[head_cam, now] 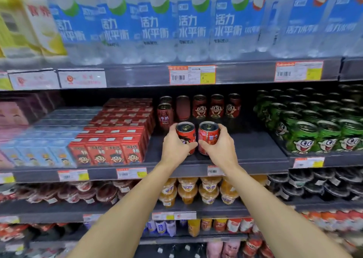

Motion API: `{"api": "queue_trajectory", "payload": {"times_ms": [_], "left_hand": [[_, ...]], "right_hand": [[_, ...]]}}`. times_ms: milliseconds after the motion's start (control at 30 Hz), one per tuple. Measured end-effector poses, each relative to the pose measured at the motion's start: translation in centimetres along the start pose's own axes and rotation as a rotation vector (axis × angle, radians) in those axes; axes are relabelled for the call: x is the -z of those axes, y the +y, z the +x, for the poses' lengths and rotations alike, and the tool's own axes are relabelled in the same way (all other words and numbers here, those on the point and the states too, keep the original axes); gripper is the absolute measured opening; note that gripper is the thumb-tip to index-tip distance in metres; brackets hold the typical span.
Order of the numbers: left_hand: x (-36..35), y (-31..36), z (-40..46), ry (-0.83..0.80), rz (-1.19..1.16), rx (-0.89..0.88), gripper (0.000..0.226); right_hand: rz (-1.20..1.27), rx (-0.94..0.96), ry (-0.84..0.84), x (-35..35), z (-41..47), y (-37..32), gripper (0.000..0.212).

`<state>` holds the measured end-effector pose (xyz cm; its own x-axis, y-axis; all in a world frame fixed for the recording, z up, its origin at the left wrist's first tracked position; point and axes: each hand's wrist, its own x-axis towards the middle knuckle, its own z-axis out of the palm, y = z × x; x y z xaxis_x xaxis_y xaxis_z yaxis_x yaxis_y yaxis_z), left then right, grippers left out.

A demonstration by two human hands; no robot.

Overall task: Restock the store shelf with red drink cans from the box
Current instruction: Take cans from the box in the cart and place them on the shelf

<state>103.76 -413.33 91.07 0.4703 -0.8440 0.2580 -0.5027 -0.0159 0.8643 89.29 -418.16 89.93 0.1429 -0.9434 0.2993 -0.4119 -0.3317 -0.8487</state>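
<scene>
The left hand point(174, 147) has its fingers curled round one red can point(186, 135), thumb across the front. The right hand point(219, 146) grips a second red can point(208, 135) the same way. The two cans stand side by side, nearly touching, upright on the dark shelf point(251, 149) near its front edge. Beyond the fingertips, at the back of the same shelf, stand six more red cans point(199, 106): five in a row plus one in front at the left end. Left of the left hand, red cartons point(115, 151) are packed in rows, four across the front. Right of the right hand sit green cans point(306, 137), too many and too blurred to count.
</scene>
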Motion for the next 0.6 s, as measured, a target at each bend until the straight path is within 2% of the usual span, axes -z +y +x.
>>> {"api": "queue_trajectory", "payload": {"times_ms": [300,467,600], "left_hand": [[-1.1,-1.6,0.6,-0.043,-0.026,-0.029,0.079],[-0.7,-1.6,-0.2,-0.124,-0.038,-0.003,0.081],[-1.7,-1.4,-1.2,0.028,0.052,0.036,0.073]], "right_hand": [[0.023,0.019,-0.006,0.0,-0.5,0.9,0.074],[-0.008,0.073,0.025,-0.5,-1.0,1.2,0.079],[-0.021,0.07,-0.013,-0.1,-0.7,1.4,0.084]]}}
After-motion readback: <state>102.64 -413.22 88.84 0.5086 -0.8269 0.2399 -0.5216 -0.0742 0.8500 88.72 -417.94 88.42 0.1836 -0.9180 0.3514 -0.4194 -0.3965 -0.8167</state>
